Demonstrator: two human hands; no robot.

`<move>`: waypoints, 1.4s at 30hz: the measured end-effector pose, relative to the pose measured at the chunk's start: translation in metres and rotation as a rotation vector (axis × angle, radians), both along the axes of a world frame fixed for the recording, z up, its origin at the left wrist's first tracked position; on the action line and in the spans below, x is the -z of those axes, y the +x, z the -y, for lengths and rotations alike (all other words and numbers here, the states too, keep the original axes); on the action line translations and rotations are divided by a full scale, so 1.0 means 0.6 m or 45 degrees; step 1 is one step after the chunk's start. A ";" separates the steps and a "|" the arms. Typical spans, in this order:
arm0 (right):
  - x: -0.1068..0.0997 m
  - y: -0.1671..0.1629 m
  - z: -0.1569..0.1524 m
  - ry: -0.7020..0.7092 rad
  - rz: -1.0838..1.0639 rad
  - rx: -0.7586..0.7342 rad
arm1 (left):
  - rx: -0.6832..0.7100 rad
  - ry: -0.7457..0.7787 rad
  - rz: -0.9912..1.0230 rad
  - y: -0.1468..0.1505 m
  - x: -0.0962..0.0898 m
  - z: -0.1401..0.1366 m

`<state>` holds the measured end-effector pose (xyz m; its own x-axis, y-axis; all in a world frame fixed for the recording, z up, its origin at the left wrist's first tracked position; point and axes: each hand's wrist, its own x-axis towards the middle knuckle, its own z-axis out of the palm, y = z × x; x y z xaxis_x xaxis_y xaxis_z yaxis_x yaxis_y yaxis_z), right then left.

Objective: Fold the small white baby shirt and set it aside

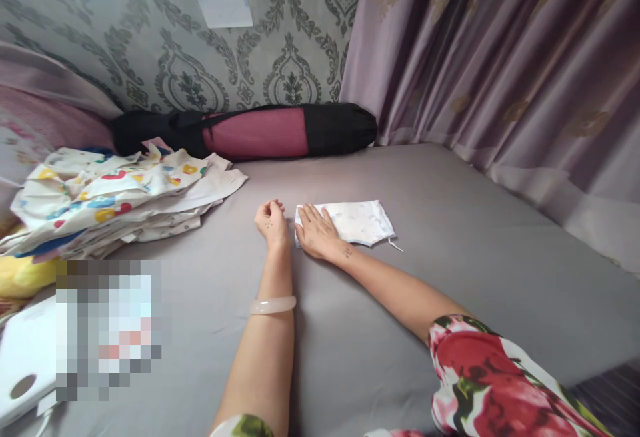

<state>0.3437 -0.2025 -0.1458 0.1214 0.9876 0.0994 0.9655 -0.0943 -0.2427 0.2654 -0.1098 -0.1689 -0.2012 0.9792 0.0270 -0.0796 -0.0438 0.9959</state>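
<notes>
A small folded white cloth garment (365, 220) with a faint pale print lies flat on the grey bed sheet. A short white string hangs from its lower right corner. My right hand (317, 232) rests palm down on the garment's left end, fingers stretched out and a little apart. Just left of the garment, apart from it, my left hand (271, 222) is curled into a loose fist on the sheet. Nothing shows in its fingers. A pale bangle (273, 305) circles my left forearm.
At left lies a pile of printed clothes (125, 190), with a yellow plush thing (27, 277) below it. A white device (33, 350) with a cable sits nearer, beside a blurred-out patch. A black and magenta rolled bag (255, 132) lies along the wall; purple curtains (480, 44) hang at right.
</notes>
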 end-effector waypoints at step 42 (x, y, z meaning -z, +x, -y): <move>0.000 0.107 0.059 0.022 -0.020 0.219 | 0.585 0.635 -1.336 0.040 -0.023 0.071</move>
<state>0.4078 -0.2380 -0.1458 0.2905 0.9502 0.1130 0.9315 -0.2539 -0.2605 0.2894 -0.1527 -0.1553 0.4993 0.7900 0.3558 0.6343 -0.6130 0.4711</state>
